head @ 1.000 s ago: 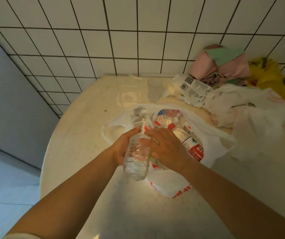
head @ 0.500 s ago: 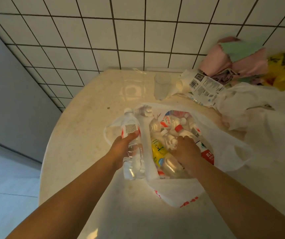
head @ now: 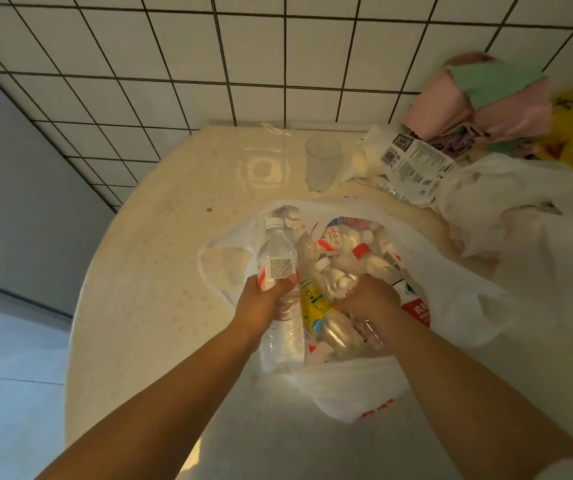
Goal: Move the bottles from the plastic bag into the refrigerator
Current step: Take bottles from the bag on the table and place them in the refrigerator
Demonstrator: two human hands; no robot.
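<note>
The left hand [head: 262,304] grips a clear water bottle [head: 280,296] round its middle, thumb across the lower edge of the label, cap pointing to the far side. The bottle sits at the left lip of the white plastic bag [head: 354,386], which lies open on the pale table [head: 146,289]. The right hand [head: 370,299] is down inside the bag with its fingers curled among the bottles; it seems to be closing on one of them, but which one cannot be told, since the knuckles hide the fingertips.

The bag still holds many bottles: a yellow-labelled one [head: 314,299] just left of the right hand, a red-labelled one [head: 415,306] just right of it, and several white-capped ones beyond. The refrigerator is not in view.

To do this step well, the right hand should settle on a single bottle by its body, not its cap, and lift it straight up so the loose bag does not come with it. The bottles lie packed and crossed, so one near the top is the sensible pick; pulling a buried one could tip others out over the near lip. The left hand should keep its bottle clear of the bag's handle loop [head: 209,268]. With one bottle in each hand, both can go to the refrigerator together.

Far on the table stand a plastic cup [head: 323,162] and some crumpled packaging [head: 413,168].
</note>
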